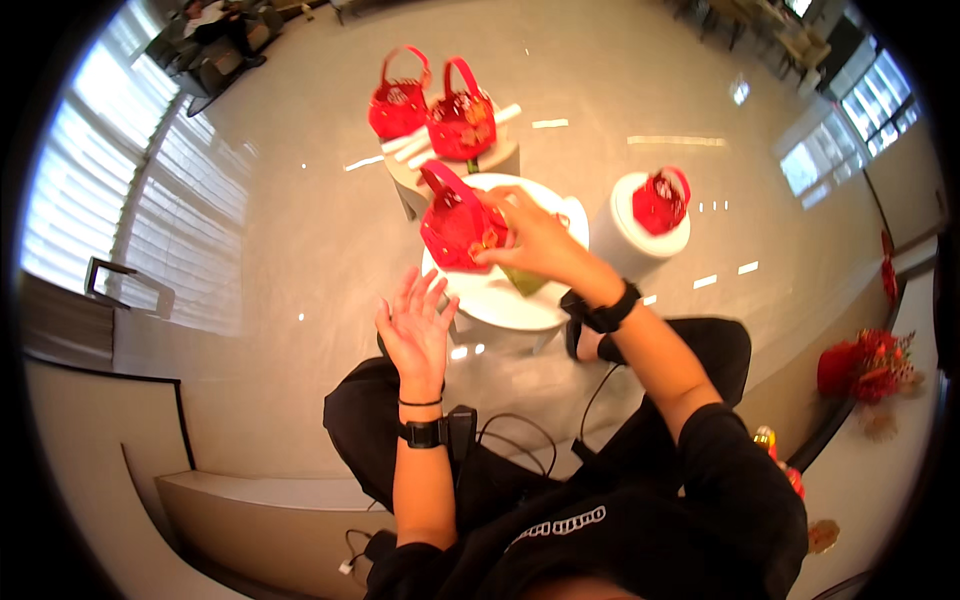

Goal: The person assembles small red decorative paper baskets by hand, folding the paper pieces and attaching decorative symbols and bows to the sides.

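A red basket [455, 235] with an arched handle and a small ornament on its side is at the left part of the white round table [500, 305]. My right hand [540, 235] closes on the basket's right side, thumb low and fingers near the handle. My left hand [415, 325] is apart from the basket, in front of the table's near left edge, palm up with fingers spread, and holds nothing. Something flat and green [525, 280] lies on the table under my right hand; its kind cannot be made out.
Behind the table, two more red baskets [398, 107] and several white rolls or strips [415, 148] sit on a beige stool [505, 158]. A white round stool [625, 225] at the right bears a smaller red basket [660, 203]. Dark cables [525, 420] hang between my legs. A person [210, 22] sits far left.
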Demonstrator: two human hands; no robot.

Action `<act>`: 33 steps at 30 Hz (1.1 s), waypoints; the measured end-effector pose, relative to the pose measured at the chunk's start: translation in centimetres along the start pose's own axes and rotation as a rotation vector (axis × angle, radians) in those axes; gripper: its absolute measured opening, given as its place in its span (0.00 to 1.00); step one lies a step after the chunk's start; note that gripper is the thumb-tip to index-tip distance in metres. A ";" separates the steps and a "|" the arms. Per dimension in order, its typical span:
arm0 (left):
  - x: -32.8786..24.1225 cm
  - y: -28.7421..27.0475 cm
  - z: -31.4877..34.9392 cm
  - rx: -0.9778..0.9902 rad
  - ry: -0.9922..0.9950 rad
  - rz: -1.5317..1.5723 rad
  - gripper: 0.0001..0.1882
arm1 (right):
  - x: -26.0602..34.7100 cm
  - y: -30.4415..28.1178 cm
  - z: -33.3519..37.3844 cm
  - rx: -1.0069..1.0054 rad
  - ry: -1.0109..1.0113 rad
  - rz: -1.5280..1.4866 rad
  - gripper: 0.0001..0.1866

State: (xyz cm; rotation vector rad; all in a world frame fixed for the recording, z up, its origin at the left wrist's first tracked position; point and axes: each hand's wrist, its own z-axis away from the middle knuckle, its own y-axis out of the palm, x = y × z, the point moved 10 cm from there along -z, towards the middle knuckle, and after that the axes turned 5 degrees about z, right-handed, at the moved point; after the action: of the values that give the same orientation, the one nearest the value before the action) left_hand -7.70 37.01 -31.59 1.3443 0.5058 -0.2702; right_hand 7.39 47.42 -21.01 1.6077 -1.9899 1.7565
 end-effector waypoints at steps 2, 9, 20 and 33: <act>0.2 0.1 0.0 0.007 -0.002 -0.011 0.34 | 0.7 1.5 -1.3 0.047 -0.110 0.015 0.24; -1.3 -0.2 0.5 0.033 0.053 -0.039 0.34 | 3.5 -1.5 -0.3 0.141 0.058 -0.201 0.08; -1.3 0.3 1.1 0.048 0.046 -0.062 0.34 | -8.8 -16.0 9.8 -0.317 0.318 0.067 0.05; -0.9 0.2 0.6 0.021 0.034 -0.079 0.33 | -27.8 -9.8 14.7 -0.216 0.556 0.225 0.06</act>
State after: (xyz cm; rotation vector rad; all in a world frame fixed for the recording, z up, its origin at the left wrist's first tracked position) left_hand -8.25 36.35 -30.93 1.3528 0.5868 -0.3186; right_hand 35.27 56.01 -36.33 0.7450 -2.0304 1.7272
